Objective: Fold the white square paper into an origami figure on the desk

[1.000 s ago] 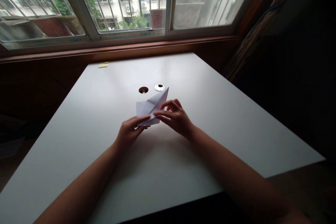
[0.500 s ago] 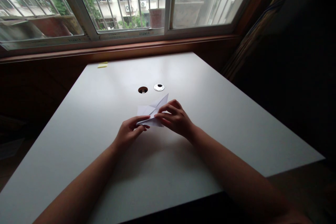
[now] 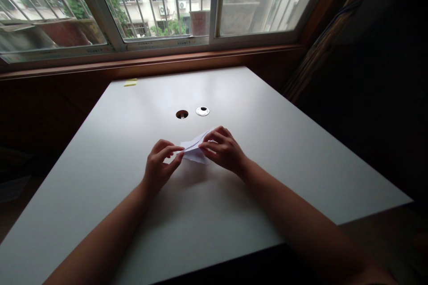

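A folded sheet of white paper is held between my two hands, just above the table. My left hand pinches its left corner between thumb and forefinger. On the other side, my right hand grips the right part of the paper, its fingers bent and covering that end. A crease runs up through the paper toward the right fingers, and a loose flap hangs below it.
The white table stretches up to a barred window. Beyond my hands lie a round cable hole and its loose cover. A yellow sticky note is at the far left edge.
My left hand has shifted slightly left and up, from a flat hold to a fingertip pinch at the corner. The paper's upright point has folded down; my right hand stays nearly still.
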`<state>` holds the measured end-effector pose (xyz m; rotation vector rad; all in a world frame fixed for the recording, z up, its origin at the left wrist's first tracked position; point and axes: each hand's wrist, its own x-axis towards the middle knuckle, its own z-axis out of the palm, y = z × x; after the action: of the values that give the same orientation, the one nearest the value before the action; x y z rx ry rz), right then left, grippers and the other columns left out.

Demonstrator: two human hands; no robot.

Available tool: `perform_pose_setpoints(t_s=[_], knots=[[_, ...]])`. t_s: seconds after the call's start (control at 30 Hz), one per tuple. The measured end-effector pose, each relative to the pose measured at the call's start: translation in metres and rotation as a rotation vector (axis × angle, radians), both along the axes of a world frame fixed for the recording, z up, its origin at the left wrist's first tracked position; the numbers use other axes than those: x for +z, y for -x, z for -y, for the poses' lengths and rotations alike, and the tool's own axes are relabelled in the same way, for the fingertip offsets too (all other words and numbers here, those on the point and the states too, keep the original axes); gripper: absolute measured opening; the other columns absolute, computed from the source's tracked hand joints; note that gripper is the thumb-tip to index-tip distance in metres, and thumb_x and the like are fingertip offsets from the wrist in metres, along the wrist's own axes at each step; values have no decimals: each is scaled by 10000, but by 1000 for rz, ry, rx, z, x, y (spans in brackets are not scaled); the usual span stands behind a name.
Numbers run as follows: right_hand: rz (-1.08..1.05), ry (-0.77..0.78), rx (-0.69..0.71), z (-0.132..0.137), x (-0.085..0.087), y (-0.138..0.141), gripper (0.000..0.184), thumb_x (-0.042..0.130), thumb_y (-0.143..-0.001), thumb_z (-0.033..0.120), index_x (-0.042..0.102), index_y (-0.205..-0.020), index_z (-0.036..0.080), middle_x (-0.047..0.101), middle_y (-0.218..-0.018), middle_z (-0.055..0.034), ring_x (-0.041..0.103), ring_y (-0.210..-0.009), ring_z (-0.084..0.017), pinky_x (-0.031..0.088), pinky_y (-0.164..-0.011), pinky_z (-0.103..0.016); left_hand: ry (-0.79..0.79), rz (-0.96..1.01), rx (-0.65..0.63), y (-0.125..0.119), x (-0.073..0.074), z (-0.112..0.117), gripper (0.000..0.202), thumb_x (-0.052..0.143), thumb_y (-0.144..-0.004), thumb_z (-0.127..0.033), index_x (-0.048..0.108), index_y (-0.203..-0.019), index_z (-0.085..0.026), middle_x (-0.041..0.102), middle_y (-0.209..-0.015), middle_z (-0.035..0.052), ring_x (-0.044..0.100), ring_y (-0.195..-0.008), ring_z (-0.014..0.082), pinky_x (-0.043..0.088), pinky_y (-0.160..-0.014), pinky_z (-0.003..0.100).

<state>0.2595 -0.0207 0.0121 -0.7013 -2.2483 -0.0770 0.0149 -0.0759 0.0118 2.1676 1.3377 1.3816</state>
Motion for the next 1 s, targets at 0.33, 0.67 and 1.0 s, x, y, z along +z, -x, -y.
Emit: perform_pose_setpoints(t_s=[0.33,0.67,1.0], knots=[[43,2,-8,1,0,1,78,667,-896,261,722,-951,268,671,-978,-38,501,-961,-222,411,-825,-392,-117,-174,-2,-2,-3,-1,130,654,-880,-203,706,-995,-232,647,-937,47,630,-854,165,547,-743,306],[49,-24,7,0,3,-1,79,638,-919,253,709,-953,247,672,-980,-39,509,-943,-211,412,-822,-380,-173,-310,11,4,-1,-3,88,634,-882,-185,684,-951,-209,650,-929,44,633,-836,160,536,-774,304],[9,0,7,-3,-1,-2,91,654,-903,237,719,-962,257,664,-987,-44,521,-934,-210,436,-817,-380,-244,-502,73,12,2,-1,60,614,-894,-210,670,-914,-202,668,-901,38,637,-781,149,504,-707,266]])
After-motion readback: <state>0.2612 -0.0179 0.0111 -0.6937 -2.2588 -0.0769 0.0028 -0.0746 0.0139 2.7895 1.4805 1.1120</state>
